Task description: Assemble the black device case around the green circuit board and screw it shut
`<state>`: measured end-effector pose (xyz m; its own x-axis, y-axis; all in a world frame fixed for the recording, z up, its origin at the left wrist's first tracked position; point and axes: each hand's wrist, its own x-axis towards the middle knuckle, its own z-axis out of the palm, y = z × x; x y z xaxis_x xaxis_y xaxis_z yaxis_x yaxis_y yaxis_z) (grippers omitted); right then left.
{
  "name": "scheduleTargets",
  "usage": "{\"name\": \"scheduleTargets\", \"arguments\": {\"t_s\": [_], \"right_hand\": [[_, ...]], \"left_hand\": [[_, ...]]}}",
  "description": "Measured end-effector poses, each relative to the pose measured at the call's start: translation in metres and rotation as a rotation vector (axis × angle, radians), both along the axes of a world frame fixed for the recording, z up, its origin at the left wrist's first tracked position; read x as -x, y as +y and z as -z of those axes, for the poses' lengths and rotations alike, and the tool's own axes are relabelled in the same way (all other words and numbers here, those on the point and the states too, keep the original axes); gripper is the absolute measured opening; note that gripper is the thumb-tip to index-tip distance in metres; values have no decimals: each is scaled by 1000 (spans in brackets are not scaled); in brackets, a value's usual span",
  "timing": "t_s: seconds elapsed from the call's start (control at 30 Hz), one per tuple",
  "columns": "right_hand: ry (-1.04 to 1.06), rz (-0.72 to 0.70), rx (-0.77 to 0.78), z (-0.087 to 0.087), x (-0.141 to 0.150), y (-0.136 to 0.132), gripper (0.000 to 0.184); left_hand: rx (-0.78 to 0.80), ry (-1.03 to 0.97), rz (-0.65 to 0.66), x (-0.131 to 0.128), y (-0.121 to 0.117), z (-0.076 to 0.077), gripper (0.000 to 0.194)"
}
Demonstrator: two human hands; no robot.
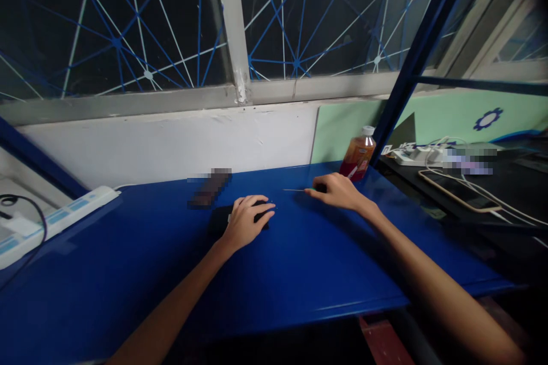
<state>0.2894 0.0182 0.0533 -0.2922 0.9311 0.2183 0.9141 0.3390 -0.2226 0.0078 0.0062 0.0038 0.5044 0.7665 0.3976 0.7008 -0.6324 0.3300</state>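
Note:
My left hand (248,220) lies over a flat black object (220,219) on the blue table, with its fingers apart and stretched to the right. The palm and fingers hide much of that object, so I cannot tell its kind. A few tiny bright specks (274,204) show by the fingertips. To the right, my right hand (336,189) is closed around the handle of a screwdriver. Its thin metal shaft (293,190) points left, toward my left hand, and lies nearly level just above the table. Most of the handle is hidden in the fingers; a bit of green shows.
Behind my right hand stands a bottle of reddish drink (358,154). A blurred dark oblong thing (210,188) lies behind my left hand. At far left is a white power strip (60,222). A phone (460,191) and white cables rest on the black surface at right.

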Motion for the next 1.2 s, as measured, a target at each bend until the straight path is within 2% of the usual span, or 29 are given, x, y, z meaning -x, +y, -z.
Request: {"name": "scheduleTargets", "arguments": {"t_s": [0.17,0.27,0.3,0.43,0.6,0.87,1.0,1.2], "right_hand": [[1,95,-41,-2,-7,2,38],[5,102,-47,0,-5,1,37],[6,100,-48,0,-4,0,37],[-4,89,-49,0,-2,-1,37],[-19,95,-40,-2,-2,-1,37],[-57,52,-5,4,2,0,40],[-75,61,16,6,4,0,39],[-109,45,12,9,4,1,40]], "left_hand": [[117,130,42,10,2,-9,45],[191,246,116,21,6,-17,71],[186,268,102,24,7,-19,73],[148,321,51,26,10,-19,66],[7,334,6,22,15,-4,57],[-114,307,30,2,17,7,52],[-114,314,33,0,18,8,53],[-49,295,53,16,17,2,54]]}}
